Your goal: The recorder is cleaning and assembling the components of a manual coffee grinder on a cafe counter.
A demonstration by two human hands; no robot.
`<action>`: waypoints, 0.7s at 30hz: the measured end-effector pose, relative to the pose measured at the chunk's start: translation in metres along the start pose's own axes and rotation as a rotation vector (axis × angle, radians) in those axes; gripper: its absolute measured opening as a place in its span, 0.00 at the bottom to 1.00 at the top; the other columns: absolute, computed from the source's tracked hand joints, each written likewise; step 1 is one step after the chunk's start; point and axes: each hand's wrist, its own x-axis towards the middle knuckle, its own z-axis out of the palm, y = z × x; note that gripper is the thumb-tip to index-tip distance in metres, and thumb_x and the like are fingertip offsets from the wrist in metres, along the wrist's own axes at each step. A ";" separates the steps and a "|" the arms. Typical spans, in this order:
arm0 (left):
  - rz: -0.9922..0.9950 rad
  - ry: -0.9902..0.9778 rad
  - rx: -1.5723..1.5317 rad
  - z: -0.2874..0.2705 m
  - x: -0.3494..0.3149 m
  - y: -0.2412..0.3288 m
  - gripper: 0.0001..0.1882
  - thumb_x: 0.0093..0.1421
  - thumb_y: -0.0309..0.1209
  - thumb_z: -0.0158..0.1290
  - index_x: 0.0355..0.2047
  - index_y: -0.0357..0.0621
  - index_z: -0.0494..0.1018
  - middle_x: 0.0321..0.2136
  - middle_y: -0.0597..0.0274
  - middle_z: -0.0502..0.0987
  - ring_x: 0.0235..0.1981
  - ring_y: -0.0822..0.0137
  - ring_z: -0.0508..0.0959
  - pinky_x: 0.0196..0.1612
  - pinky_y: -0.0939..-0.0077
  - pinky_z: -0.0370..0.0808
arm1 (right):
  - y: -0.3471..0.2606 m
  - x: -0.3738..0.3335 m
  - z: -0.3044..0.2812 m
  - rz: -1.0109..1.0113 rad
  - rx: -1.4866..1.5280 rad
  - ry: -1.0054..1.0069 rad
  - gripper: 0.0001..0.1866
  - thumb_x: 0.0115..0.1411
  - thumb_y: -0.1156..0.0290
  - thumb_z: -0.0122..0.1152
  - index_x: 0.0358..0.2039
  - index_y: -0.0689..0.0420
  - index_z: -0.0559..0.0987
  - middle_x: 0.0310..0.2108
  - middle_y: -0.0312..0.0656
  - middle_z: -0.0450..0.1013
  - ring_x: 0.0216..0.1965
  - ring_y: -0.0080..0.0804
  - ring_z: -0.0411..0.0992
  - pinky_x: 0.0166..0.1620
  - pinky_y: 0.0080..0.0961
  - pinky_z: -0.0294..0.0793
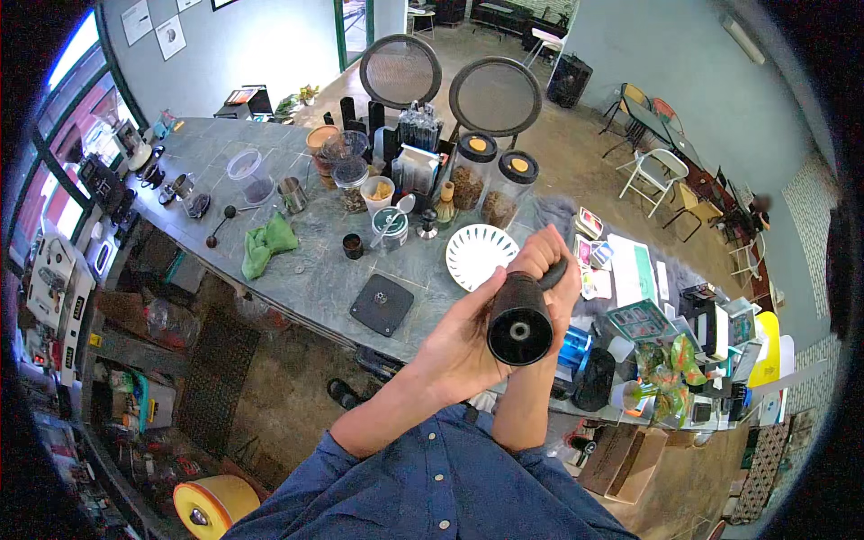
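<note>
Between my two hands is a black cylindrical hand coffee grinder [519, 335], its round end tipped up toward me with a small metal hub in the middle. My left hand [454, 346] wraps its left side, thumb and palm against the body. On the far side my right hand [556, 290] closes around it, fingers curled by a dark rounded knob or handle end [553, 274]. Some fingers are hidden behind the grinder. Just beyond the hands lies a white slotted plate [477, 255]. A black square mat [382, 304] with a small metal piece on it sits to the left.
On the grey counter [315, 261] stand a green cloth [268, 245], a small dark cup [353, 246], a white tub with a spoon [390, 227], a bamboo whisk [446, 202] and lidded jars [509, 187]. Papers [633, 272] and packets crowd the right. A cardboard box [623, 461] is below.
</note>
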 end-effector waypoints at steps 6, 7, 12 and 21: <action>0.043 -0.043 0.080 0.006 -0.007 -0.001 0.22 0.74 0.47 0.46 0.52 0.42 0.76 0.45 0.53 0.83 0.46 0.58 0.84 0.55 0.59 0.80 | 0.044 0.034 0.044 -0.435 0.110 0.797 0.25 0.72 0.66 0.50 0.17 0.48 0.55 0.17 0.27 0.46 0.18 0.19 0.45 0.22 0.22 0.46; 0.045 -0.063 0.051 0.003 -0.006 -0.002 0.22 0.74 0.47 0.46 0.52 0.41 0.75 0.45 0.52 0.82 0.46 0.57 0.83 0.55 0.58 0.80 | 0.032 0.018 0.024 -0.283 0.094 0.542 0.25 0.73 0.65 0.50 0.17 0.48 0.55 0.17 0.27 0.47 0.18 0.20 0.45 0.22 0.22 0.46; 0.033 0.005 0.009 0.001 -0.006 -0.002 0.23 0.74 0.47 0.45 0.53 0.39 0.74 0.45 0.49 0.81 0.48 0.53 0.82 0.55 0.56 0.80 | 0.004 0.001 0.013 -0.096 -0.274 0.107 0.25 0.74 0.57 0.47 0.18 0.48 0.58 0.18 0.29 0.52 0.20 0.20 0.50 0.25 0.20 0.49; 0.240 0.052 0.095 -0.003 -0.001 -0.008 0.27 0.73 0.51 0.45 0.56 0.39 0.69 0.48 0.46 0.78 0.49 0.48 0.81 0.56 0.44 0.79 | 0.067 -0.015 0.123 -1.026 -0.823 0.196 0.29 0.74 0.47 0.43 0.19 0.51 0.62 0.21 0.34 0.55 0.24 0.24 0.53 0.27 0.25 0.54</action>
